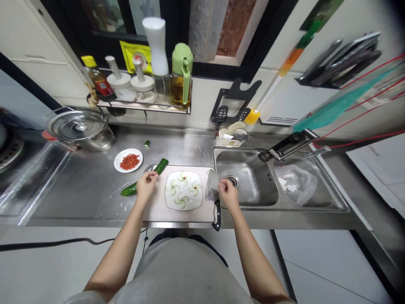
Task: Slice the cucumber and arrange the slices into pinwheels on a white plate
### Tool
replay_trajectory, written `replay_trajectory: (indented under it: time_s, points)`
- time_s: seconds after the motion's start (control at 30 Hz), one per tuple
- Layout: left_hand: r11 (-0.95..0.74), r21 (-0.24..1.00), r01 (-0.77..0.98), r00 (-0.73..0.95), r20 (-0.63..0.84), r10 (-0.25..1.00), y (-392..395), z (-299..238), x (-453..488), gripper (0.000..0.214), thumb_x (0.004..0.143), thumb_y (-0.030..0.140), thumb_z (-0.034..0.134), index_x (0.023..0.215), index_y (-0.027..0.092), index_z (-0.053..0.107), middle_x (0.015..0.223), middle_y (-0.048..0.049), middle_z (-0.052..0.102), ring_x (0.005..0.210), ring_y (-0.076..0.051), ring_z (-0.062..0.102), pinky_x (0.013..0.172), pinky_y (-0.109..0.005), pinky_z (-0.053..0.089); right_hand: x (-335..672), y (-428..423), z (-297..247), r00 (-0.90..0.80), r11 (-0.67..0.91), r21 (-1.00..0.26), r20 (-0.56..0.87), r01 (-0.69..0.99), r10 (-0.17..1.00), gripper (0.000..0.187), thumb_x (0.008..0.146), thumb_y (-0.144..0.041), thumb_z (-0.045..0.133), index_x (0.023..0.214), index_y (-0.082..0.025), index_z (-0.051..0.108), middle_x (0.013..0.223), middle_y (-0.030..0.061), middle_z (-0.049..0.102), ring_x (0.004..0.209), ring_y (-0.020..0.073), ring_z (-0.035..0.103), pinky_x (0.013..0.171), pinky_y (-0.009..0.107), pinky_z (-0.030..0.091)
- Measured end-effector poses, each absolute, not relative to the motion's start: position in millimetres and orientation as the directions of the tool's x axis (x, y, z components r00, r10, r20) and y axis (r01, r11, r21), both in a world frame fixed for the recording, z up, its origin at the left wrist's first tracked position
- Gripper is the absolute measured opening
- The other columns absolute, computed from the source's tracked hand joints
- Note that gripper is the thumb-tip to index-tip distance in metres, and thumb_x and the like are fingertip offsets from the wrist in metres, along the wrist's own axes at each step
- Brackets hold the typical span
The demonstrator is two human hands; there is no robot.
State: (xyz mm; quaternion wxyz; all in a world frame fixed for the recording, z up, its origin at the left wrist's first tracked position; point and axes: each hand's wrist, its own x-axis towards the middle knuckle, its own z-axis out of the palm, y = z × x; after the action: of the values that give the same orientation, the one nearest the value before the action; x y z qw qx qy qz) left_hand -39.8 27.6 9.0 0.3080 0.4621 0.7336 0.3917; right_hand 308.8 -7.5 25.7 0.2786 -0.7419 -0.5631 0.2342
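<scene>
A white square plate (168,198) rests on the cutting board (155,213), with thin cucumber slices (195,188) laid on it in pinwheels with small red centres. My left hand (146,188) is closed at the board's left side, above a green cucumber (129,190) that shows on both sides of it. Whatever its fingertips pinch is hidden. To the right of the board my right hand (228,194) has its fingertips pressed together beside the blade of a cleaver (211,185). What they hold, if anything, is too small to make out. The cleaver's black handle points toward me.
Left of the board stand a small dish of red bits (130,161) and a lidded steel pot (95,135). A cucumber end (147,143) lies behind. The sink (253,190) adjoins on the right. Bottles and jars fill a wall rack (148,108) above the counter.
</scene>
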Motion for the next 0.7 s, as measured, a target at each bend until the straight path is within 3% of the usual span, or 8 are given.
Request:
replay_trajectory:
  time_s: [0.17, 0.33, 0.7]
  points:
    - [0.336, 0.818, 0.467, -0.554, -0.026, 0.832, 30.2, 16.6, -91.5, 0.035, 0.072, 0.044, 0.059, 0.092, 0.017, 0.069, 0.067, 0.0017, 0.058, 0.057, -0.010, 0.048, 0.059, -0.021, 0.038, 317.0, -17.1, 20.2, 0.288, -0.222, -0.701, -0.025, 0.678, 0.957, 0.038, 0.077, -0.049, 0.043, 0.085, -0.016, 0.061, 0.055, -0.0023, 0.047, 0.053, 0.0144, 0.044, 0.056, 0.026, 0.036]
    - [0.445, 0.702, 0.556, -0.643, 0.023, 0.766, 43.6, 24.9, -122.9, 0.030, 0.075, 0.041, 0.057, 0.093, 0.020, 0.069, 0.075, 0.0003, 0.065, 0.065, -0.013, 0.056, 0.065, -0.023, 0.041, 315.1, -14.5, 15.3, 0.300, -0.219, -0.729, -0.020, 0.648, 0.954, 0.044, 0.073, -0.056, 0.044, 0.083, -0.016, 0.061, 0.054, -0.0022, 0.047, 0.050, 0.0143, 0.043, 0.053, 0.026, 0.036]
    - [0.564, 0.301, 0.769, -0.559, -0.110, 0.822, 94.2, 12.8, -161.7, 0.024, 0.082, 0.032, 0.052, 0.099, 0.027, 0.068, 0.107, -0.0066, 0.068, 0.100, -0.025, 0.061, 0.086, -0.036, 0.041, 316.3, -19.3, 16.3, 0.324, -0.242, -0.693, -0.013, 0.679, 0.946, 0.047, 0.072, -0.058, 0.045, 0.083, -0.016, 0.064, 0.051, -0.0021, 0.048, 0.050, 0.0152, 0.047, 0.052, 0.026, 0.037]
